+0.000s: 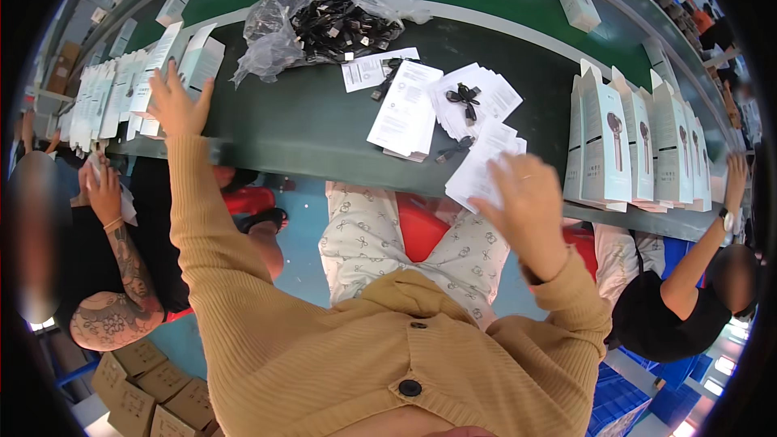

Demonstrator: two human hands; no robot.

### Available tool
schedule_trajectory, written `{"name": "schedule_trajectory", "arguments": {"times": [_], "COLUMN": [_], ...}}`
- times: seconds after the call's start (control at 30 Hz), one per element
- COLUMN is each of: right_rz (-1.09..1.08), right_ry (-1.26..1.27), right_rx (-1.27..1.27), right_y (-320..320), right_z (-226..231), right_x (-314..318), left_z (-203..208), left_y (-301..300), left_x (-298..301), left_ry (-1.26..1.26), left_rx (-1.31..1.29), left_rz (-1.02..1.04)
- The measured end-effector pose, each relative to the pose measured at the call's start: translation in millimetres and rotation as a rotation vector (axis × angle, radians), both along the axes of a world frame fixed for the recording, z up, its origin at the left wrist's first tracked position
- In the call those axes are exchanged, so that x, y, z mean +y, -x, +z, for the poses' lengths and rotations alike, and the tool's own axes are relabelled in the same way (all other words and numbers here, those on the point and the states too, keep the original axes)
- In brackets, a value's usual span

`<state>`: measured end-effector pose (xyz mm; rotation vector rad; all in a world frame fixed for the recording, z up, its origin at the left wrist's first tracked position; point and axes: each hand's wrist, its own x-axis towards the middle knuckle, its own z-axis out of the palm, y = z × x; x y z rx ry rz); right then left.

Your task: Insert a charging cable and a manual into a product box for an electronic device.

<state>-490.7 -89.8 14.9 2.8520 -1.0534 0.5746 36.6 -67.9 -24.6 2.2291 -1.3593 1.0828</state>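
Note:
My left hand [180, 105] reaches to the row of white boxes [202, 61] on the left, its fingers spread against or just in front of the nearest ones. Nothing shows in its grasp. Over the front edge of the dark table, my right hand [522, 202] is slightly blurred, with fingers stretched and thumb apart. It lies over a fanned pile of printed leaflets [477, 166]; whether it touches them I cannot tell. Beside that pile are a taller leaflet stack [405, 109] and another fan of leaflets [499, 95]. A coiled black cable [464, 99] rests on the latter.
A clear plastic bag [267, 24] full of black cables [344, 24] lies at the back. More white boxes [607, 137] stand upright on the right. Co-workers sit at both sides, one with a tattooed arm [129, 275]. Brown cartons [154, 388] are stacked at lower left.

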Motion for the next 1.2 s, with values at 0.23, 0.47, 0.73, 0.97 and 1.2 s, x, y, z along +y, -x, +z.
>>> {"name": "schedule_trajectory", "arguments": {"times": [0.23, 0.47, 0.73, 0.97, 1.2], "right_rz": [0.035, 0.034, -0.291, -0.018, 0.053], "right_ry": [-0.247, -0.261, -0.063, 0.285, -0.303], "right_rx": [-0.009, -0.202, -0.522, -0.213, -0.058], "right_y": [11.6, 24.4, 51.9, 38.7, 29.9], "right_z": [-37.4, -27.7, 16.6, -12.5, -41.7], "right_x": [2.3, -17.6, -21.0, -21.4, -11.4], "left_z": [-42.1, -27.8, 16.9, 25.6, -3.1], "left_y": [-31.6, -43.2, 15.5, 164.3, 257.4], "left_x": [-11.2, 22.9, 51.0, 83.9, 93.8], "left_ry": [-0.326, -0.238, 0.038, 0.485, 0.237], "left_rx": [0.173, 0.317, 0.294, 1.325, 1.833], "left_rz": [0.167, 0.000, -0.167, -0.765, -1.063]}}
